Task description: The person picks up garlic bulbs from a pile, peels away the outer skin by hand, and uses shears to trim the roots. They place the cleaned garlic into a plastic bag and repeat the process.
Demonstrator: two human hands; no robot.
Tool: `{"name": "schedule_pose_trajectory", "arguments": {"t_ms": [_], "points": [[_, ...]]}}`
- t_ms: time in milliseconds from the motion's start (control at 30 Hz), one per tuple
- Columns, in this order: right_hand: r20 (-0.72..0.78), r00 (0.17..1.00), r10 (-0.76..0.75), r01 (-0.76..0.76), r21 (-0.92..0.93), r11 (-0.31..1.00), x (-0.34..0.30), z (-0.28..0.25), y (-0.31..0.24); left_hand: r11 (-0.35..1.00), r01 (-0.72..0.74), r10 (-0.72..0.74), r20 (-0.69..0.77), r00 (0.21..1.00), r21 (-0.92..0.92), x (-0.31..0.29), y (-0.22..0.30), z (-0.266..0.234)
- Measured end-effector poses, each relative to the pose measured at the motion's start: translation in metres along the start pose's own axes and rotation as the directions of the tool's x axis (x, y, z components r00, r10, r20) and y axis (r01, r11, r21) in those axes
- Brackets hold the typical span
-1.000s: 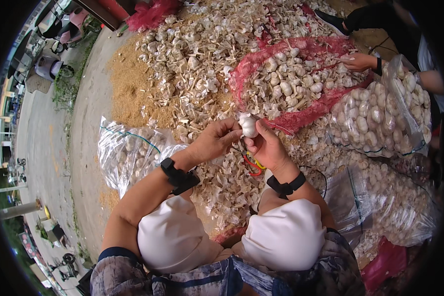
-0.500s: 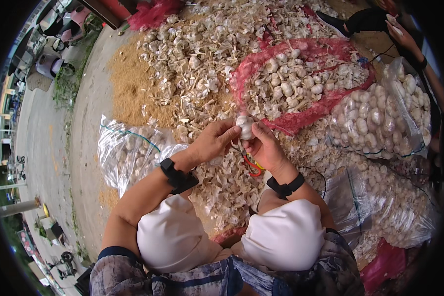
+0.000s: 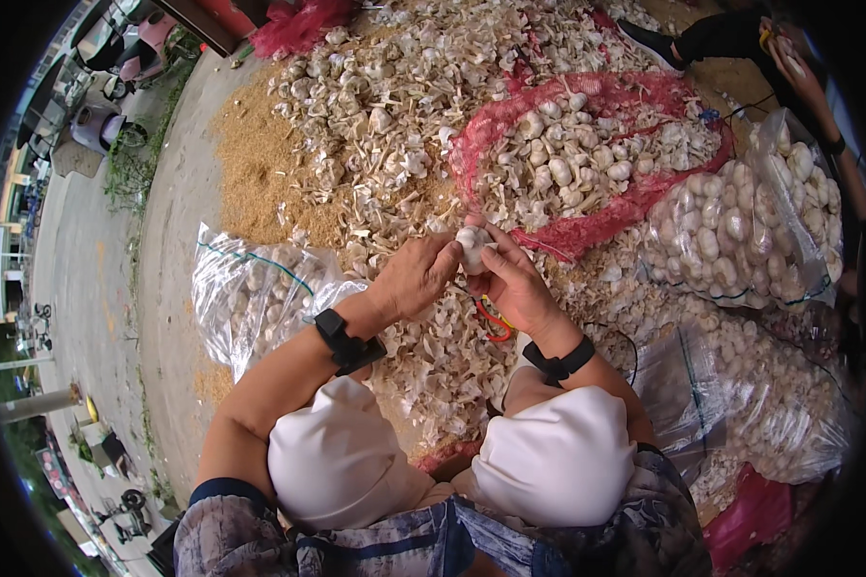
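Between my two hands, at the middle of the view, is a whitish garlic bulb (image 3: 472, 248). My right hand (image 3: 518, 288) grips it from the right, its thumb pressed on the bulb's side. My left hand (image 3: 416, 275) is closed against the left side, thumb and bent fingers at the bulb. Below my right hand shows the red curved handle (image 3: 496, 325) of a hand tool; the rest is mostly hidden, and I cannot tell whether my right hand holds it. Loose garlic skins (image 3: 447, 370) lie beneath my hands.
Ahead lies a red mesh bag (image 3: 587, 240) spread open, with garlic bulbs (image 3: 560, 171) on it. Clear plastic bags of garlic stand left (image 3: 260, 288) and right (image 3: 707, 231). A co-worker's hand (image 3: 794, 72) holds something pale at far right. Parked scooters (image 3: 96, 125) are at upper left.
The garlic bulb has turned and tilted slightly in my fingers, and my right thumb has shifted across it. The co-worker's hands at far right have moved a little.
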State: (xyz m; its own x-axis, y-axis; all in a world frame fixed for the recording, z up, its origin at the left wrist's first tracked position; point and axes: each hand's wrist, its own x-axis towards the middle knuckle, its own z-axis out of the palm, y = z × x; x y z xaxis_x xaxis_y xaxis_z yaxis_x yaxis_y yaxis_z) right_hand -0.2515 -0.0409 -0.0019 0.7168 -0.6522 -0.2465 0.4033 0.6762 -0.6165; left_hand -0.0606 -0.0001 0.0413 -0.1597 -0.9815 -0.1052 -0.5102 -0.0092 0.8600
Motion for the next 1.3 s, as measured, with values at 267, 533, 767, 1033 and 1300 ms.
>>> {"name": "schedule_pose_trajectory", "arguments": {"t_ms": [267,533,767,1033,1300], "points": [[-0.020,0.995,-0.094,0.085,-0.261,0.962,-0.001,0.008,-0.001,0.986,0.160,-0.161,0.005,0.987,0.044,-0.002,0.010,-0.003],[-0.031,0.996,-0.080,0.073,-0.194,0.978,0.002,0.002,0.005,0.888,0.336,-0.281,0.207,0.937,-0.315,-0.004,-0.005,-0.007],[0.024,1.000,0.011,-0.011,-0.004,1.000,0.001,0.000,0.000,0.845,0.312,-0.232,0.227,0.946,-0.435,-0.006,0.002,-0.013],[-0.044,0.998,-0.036,0.030,-0.119,0.992,0.001,0.006,0.000,0.821,0.380,-0.332,0.184,0.925,-0.426,-0.004,0.016,-0.014],[-0.011,0.999,0.032,-0.032,-0.037,0.999,0.002,-0.004,0.003,0.822,0.330,-0.268,0.195,0.943,-0.465,-0.004,0.006,-0.011]]}}
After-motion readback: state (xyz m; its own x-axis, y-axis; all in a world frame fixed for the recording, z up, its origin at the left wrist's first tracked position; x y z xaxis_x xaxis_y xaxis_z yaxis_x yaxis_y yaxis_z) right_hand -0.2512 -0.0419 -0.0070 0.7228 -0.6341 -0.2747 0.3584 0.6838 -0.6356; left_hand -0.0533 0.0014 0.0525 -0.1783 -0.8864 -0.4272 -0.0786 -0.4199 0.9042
